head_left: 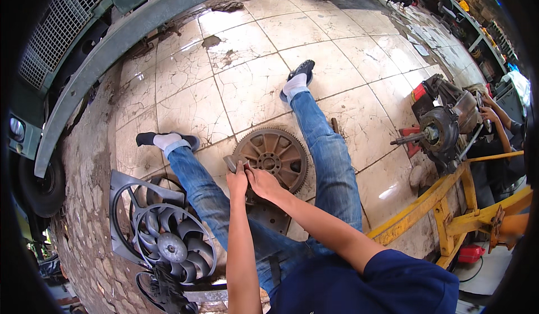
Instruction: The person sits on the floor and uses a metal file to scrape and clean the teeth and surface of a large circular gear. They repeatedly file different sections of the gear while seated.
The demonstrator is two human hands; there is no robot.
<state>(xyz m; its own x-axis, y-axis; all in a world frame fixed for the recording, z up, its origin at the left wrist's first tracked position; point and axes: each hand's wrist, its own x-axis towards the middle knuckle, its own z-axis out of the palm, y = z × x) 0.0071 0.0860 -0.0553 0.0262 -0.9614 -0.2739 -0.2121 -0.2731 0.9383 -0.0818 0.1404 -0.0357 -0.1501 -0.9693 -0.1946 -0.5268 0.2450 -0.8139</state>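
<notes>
Wheel (279, 161), rusty and toothed, lies mid-frame, where the left hand (237, 182) and right hand (262, 182), fingers nearly closed, seem to pinch a flat grey piece (231, 163) I'd keep level and steady.

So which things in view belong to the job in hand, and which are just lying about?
Job, by the look of it:
toothed metal wheel, on the floor between the legs
small grey piece, held at the wheel's rim by the left hand and right hand

Apparently lying about:
fan assembly, beside the left leg
yellow metal frame, to the right
</notes>
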